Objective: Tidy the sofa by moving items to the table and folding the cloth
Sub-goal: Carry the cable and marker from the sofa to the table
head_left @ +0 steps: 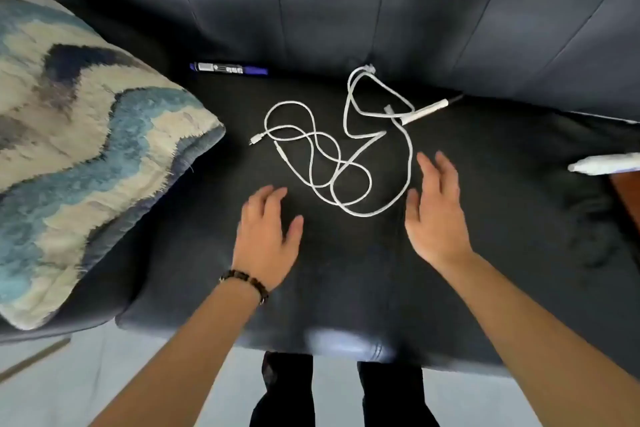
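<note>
- One blue-and-cream patterned cushion (79, 135) leans at the frame's 9 o'clock, on the left end of the dark sofa seat (519, 218).
- A blue marker (228, 68) lies in the crease under the backrest, at 11 o'clock from the left hand (266, 236) and well apart from it.
- The left hand, with a beaded bracelet (246, 282) at its wrist, hovers palm down, its fingers relaxed, its thumb spread, holding nothing.
- A white cable (332, 156) lies in loose loops on the seat, at 1 o'clock from the left fingertips, near but apart.
- The right hand (436, 215) is flat and holds nothing, fingers straight; the cable's outer loop passes just beside its thumb at 10 o'clock, and contact cannot be told.
- A white pen-like stick (427, 110) lies at 12 o'clock from the right hand.
- A white object (602, 163), partly cropped, sits at the frame's 3 o'clock.
- Pale floor (69, 374) shows at 6 o'clock.
</note>
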Tool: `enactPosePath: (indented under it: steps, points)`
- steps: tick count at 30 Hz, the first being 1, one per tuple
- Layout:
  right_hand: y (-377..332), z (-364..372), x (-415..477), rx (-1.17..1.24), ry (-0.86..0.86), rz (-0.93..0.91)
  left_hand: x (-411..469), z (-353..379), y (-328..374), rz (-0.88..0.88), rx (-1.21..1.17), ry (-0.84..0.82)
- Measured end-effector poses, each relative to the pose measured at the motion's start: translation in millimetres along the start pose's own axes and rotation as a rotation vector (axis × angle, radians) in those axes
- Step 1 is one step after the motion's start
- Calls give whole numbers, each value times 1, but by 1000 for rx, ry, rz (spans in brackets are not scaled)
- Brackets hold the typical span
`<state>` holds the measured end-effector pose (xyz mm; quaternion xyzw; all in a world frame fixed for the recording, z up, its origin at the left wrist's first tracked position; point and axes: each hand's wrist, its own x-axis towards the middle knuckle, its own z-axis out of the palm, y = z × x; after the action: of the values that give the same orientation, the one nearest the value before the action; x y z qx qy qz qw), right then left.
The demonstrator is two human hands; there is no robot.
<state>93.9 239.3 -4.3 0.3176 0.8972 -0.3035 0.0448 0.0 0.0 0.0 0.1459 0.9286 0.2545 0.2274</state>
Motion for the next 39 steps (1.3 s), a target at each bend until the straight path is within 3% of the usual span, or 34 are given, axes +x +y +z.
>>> enactPosePath:
  steps: [3, 6, 9, 12, 17, 21, 24, 27, 29, 34, 39]
  points:
    - [14, -3, 63, -97, 113, -28, 52, 16, 7, 198, 161, 63]
    - [28, -9, 113, -266, -55, -91, 84, 35, 4, 372, 377, -46]
    - [41, -5, 132, -485, -225, -175, 83, 56, -12, 396, 517, -67]
    - [46, -4, 131, -556, -119, -206, 74, 66, -19, 412, 497, -6]
    - [59, -3, 81, -450, 72, -160, 55, 63, -22, 451, 499, -1]
    - [70, 9, 10, -377, 110, -119, 33, 65, -9, 449, 458, 135]
    - [76, 10, -36, -326, 105, -108, 15, 61, 5, 359, 424, 171]
    - [67, 0, -74, -255, 62, -89, -4, 41, 24, 144, 249, 124]
    - [53, -14, -96, -117, 42, -3, -22, 23, 37, 29, 110, 129]
    - [12, -77, -140, 262, -49, 226, -84, -39, 86, -60, -125, 218]
    - [-33, -143, -188, 518, 104, 378, -148, -103, 132, -24, -203, 206]
